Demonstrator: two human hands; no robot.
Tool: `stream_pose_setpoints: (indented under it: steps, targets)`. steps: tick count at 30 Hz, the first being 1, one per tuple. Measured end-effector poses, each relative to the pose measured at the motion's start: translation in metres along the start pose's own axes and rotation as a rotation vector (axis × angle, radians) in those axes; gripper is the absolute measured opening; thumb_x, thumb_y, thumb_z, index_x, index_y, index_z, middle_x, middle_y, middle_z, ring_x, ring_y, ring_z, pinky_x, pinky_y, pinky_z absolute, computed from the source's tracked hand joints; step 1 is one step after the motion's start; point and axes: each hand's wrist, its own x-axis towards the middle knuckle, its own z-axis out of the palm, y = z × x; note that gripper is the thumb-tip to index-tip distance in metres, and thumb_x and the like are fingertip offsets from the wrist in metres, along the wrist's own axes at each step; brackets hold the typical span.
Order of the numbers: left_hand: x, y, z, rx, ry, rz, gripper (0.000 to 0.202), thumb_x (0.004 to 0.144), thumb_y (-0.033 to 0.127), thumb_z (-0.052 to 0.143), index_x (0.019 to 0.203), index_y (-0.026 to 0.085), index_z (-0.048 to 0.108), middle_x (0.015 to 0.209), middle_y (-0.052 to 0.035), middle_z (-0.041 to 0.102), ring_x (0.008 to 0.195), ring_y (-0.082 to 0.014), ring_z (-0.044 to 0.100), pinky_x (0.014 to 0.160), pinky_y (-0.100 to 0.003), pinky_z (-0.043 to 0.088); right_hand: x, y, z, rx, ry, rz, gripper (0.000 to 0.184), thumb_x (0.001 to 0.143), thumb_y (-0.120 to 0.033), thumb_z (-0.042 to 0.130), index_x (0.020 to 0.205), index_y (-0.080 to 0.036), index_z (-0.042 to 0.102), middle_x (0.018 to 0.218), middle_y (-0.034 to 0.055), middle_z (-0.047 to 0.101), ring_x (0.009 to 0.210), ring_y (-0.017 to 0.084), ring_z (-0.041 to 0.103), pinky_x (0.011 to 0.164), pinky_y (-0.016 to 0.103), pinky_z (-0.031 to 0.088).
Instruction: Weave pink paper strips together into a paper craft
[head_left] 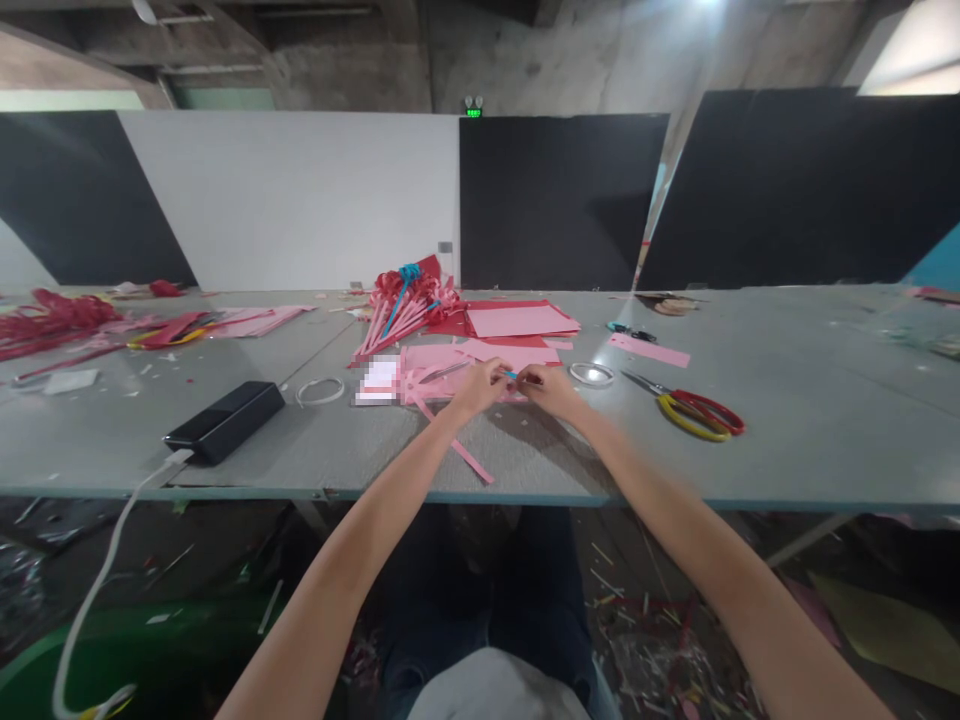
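Note:
My left hand (478,385) and my right hand (550,387) meet over the grey table (787,440), fingers pinched together on a small blue stick (511,376) and pink paper strips (457,450). Loose pink strips trail from under my left hand toward the table's near edge. Pink and red paper sheets (517,322) lie just beyond my hands. A bundle of finished red and pink paper pieces on sticks (405,300) lies behind my left hand.
Red and yellow scissors (694,410) lie right of my hands, a tape roll (591,374) beside them. A second ring (320,391) and a black power bank (225,420) with a white cable sit left. Paper scraps litter the floor.

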Motion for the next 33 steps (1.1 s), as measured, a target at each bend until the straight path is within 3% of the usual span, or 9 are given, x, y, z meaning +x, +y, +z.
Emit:
stream_pose_setpoints:
  steps: [15, 24, 29, 33]
  targets:
    - [-0.001, -0.001, 0.000, -0.026, -0.030, -0.008, 0.027, 0.078, 0.011, 0.052, 0.105, 0.015, 0.056, 0.089, -0.0045, 0.069, 0.082, -0.0156, 0.067, 0.064, -0.022, 0.050, 0.001, 0.008, 0.003, 0.046, -0.015, -0.002, 0.013, 0.077, -0.016, 0.051, 0.075, -0.018, 0.063, 0.076, 0.0043, 0.069, 0.068, 0.015, 0.060, 0.064, 0.025, 0.043]
    - [-0.002, 0.004, -0.001, -0.035, -0.037, -0.026, 0.030, 0.078, 0.010, 0.052, 0.106, 0.016, 0.056, 0.085, -0.0040, 0.069, 0.082, -0.0166, 0.067, 0.066, -0.024, 0.051, 0.001, 0.010, 0.005, 0.016, 0.016, 0.000, 0.012, 0.077, -0.017, 0.051, 0.074, -0.017, 0.062, 0.072, 0.0035, 0.068, 0.064, 0.014, 0.058, 0.063, 0.025, 0.042]
    - [-0.005, 0.012, -0.002, -0.035, 0.000, -0.045, 0.029, 0.078, 0.009, 0.052, 0.105, 0.016, 0.056, 0.096, -0.0066, 0.069, 0.084, -0.0170, 0.067, 0.071, -0.026, 0.053, 0.001, 0.011, 0.008, -0.020, 0.061, 0.011, 0.010, 0.077, -0.019, 0.054, 0.074, -0.017, 0.062, 0.068, 0.0026, 0.066, 0.059, 0.013, 0.055, 0.059, 0.024, 0.039]
    - [-0.007, 0.016, -0.003, -0.027, 0.019, -0.044, 0.030, 0.076, 0.010, 0.055, 0.106, 0.016, 0.055, 0.087, -0.0048, 0.070, 0.079, -0.0168, 0.068, 0.066, -0.024, 0.051, 0.001, 0.006, 0.009, -0.050, 0.097, 0.029, 0.008, 0.076, -0.021, 0.056, 0.074, -0.017, 0.062, 0.069, 0.0037, 0.066, 0.061, 0.014, 0.056, 0.059, 0.024, 0.038]
